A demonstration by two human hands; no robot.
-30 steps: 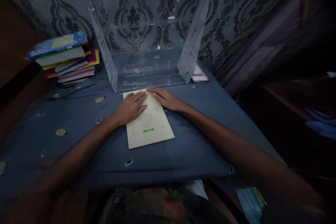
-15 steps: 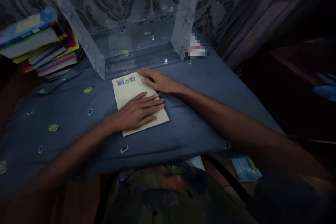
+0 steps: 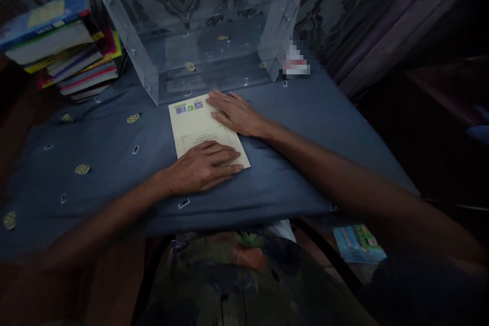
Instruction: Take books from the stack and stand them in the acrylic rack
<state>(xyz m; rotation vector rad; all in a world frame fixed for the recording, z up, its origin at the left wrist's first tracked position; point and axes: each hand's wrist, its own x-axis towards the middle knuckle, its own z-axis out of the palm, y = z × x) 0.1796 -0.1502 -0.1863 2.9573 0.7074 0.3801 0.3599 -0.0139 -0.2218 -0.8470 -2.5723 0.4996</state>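
A pale yellow book (image 3: 198,125) lies flat on the blue patterned cloth (image 3: 114,163), its cover with a barcode and QR code facing up. My left hand (image 3: 204,165) rests palm down on its near edge, fingers spread toward the right. Flat on the book's far right corner lies my right hand (image 3: 237,112). Neither hand grips anything. Just beyond the book stands a clear acrylic shelf unit (image 3: 206,35).
A stack of colourful books (image 3: 64,46) sits at the back left of the cloth. A small red and white object (image 3: 296,63) lies right of the acrylic unit. Another book (image 3: 359,244) lies on the floor at lower right. Patterned wallpaper is behind.
My left hand slid from the book's far end to its near edge. The side now up shows a barcode. The camera tilted lower.
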